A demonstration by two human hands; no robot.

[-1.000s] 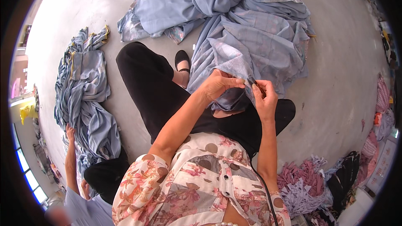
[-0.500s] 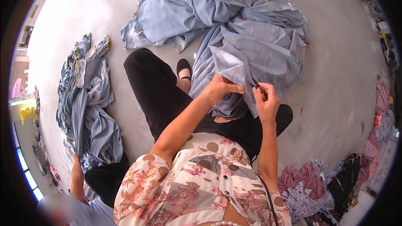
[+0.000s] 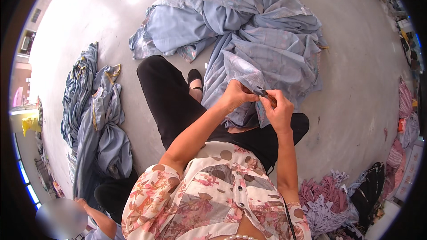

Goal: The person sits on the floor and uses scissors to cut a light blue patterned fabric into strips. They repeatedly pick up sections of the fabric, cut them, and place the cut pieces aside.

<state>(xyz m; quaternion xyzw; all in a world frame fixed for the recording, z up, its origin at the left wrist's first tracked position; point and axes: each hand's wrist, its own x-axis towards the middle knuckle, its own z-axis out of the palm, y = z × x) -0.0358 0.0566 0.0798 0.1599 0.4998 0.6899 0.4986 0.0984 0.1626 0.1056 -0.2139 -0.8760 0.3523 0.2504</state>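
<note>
A large heap of light blue-grey cloth [image 3: 280,49] with a faint print spreads from my lap up across the floor. My left hand [image 3: 238,95] is closed, pinching an edge of this cloth between thumb and fingers. Close against it, my right hand [image 3: 278,109] grips small dark thread snips [image 3: 260,92]. The tips of the snips point left, at the cloth edge beside my left thumb. My right fingers hide most of the snips' handle.
A second pile of blue-grey cloth [image 3: 95,120] lies at the left, where a co-worker's hand [image 3: 82,203] touches its near end. Mauve and lilac fabric strips [image 3: 327,200] and black cloth [image 3: 367,186] are heaped at the lower right. My black-trousered knee [image 3: 162,80] is raised beside the big heap.
My right hand has moved left with the snips, up to my left hand at the cloth edge. The co-worker's hand has drawn part of the left pile nearer.
</note>
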